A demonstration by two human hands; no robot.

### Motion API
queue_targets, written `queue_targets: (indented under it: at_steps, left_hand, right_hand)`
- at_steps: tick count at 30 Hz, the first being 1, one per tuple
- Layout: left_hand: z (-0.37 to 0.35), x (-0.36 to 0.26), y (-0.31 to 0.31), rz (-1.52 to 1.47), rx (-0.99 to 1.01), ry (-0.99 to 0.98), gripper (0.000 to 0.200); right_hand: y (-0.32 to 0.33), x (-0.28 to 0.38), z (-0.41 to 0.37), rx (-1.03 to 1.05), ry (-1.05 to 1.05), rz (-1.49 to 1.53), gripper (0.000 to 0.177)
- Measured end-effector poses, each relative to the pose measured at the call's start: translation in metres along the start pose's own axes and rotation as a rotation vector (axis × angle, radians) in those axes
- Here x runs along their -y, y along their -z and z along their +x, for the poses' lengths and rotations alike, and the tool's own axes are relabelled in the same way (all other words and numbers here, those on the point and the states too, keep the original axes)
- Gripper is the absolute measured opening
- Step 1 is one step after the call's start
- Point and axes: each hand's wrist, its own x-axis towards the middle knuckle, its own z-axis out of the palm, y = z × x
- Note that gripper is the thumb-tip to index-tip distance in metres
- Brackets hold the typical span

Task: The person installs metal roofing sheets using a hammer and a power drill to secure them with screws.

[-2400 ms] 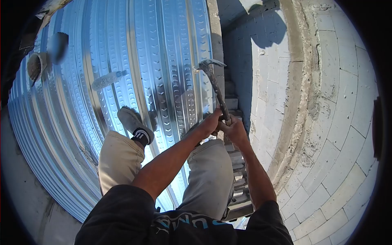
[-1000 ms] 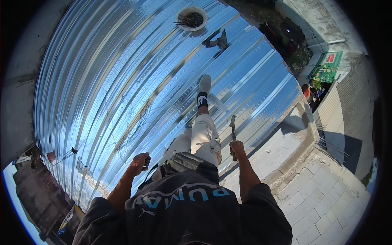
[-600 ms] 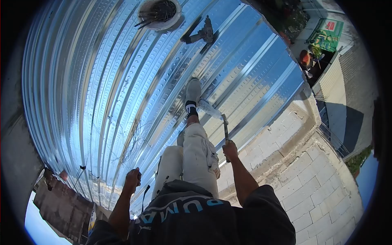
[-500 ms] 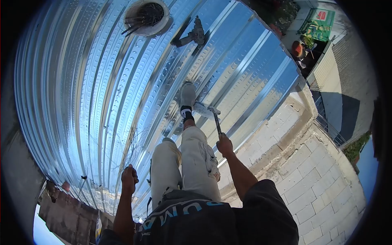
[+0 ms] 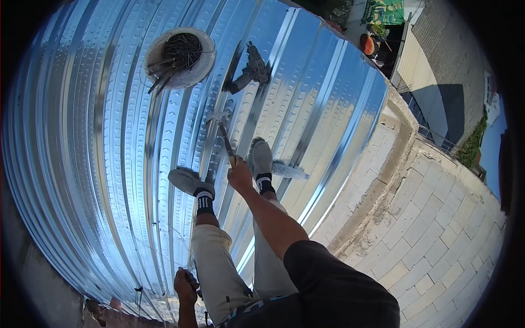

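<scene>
My right hand (image 5: pixel 239 175) is closed around the handle of a hammer (image 5: pixel 227 141). The hammer's pale head points away from me, over the shiny ribbed metal decking (image 5: pixel 136 164) just ahead of my feet. Low in the view, my left hand (image 5: pixel 186 286) is closed beside my left leg. Something dark shows at its fingers, too small to make out. Faint thin wires run over the sheets near that hand. Beyond the hammer lies a cordless drill (image 5: pixel 252 69), and left of it stands a round bucket (image 5: pixel 205 59) with dark rods and wire pieces inside.
A clear plastic bottle (image 5: pixel 291 171) lies right of my right shoe (image 5: pixel 262 156). The decking's edge runs along the right, beside a pale block wall (image 5: pixel 407 224). Past that edge, lower down, are a roof (image 5: pixel 465 49) and a green banner (image 5: pixel 383 11).
My right hand has swung the hammer leftward and forward, from beside my right leg to ahead of my feet. My left foot has come forward into view. My left hand appears lower.
</scene>
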Motion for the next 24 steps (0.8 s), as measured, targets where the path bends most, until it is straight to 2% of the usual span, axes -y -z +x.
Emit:
queue_targets:
  at_steps: [4, 8, 10, 11, 13, 19, 23, 24]
  left_hand:
    - [-0.001, -0.031, 0.026, 0.071, -0.049, -0.029, 0.031]
    - [0.008, -0.028, 0.053, 0.102, -0.038, -0.006, 0.034]
    - [0.002, -0.028, 0.047, 0.128, 0.004, 0.019, 0.036]
    - [-0.006, -0.031, 0.037, 0.434, 0.02, -0.134, 0.039]
    - [0.032, 0.016, 0.055, 0.508, -0.072, -0.188, 0.041]
    - [-0.004, -0.006, 0.0, 0.498, -0.12, -0.061, 0.04]
    - [-0.018, 0.035, -0.034, 0.408, -0.209, -0.043, 0.04]
    - [-0.02, 0.047, -0.047, 0.419, -0.247, -0.054, 0.04]
  right_hand:
    - [-0.065, 0.013, 0.012, -0.083, -0.086, 0.152, 0.047]
    - [-0.07, 0.02, 0.005, -0.13, -0.151, 0.141, 0.05]
    - [-0.064, 0.021, -0.006, -0.173, -0.036, 0.08, 0.051]
    - [-0.059, 0.022, -0.009, -0.2, 0.028, 0.053, 0.052]
    - [-0.046, 0.029, -0.003, -0.136, 0.112, -0.066, 0.055]
    - [-0.026, 0.062, 0.062, 0.035, 0.426, -0.342, 0.053]
    - [-0.048, 0.06, 0.117, 0.152, 0.514, -0.427, 0.056]
    - [-0.05, 0.057, 0.124, 0.213, 0.492, -0.373, 0.056]
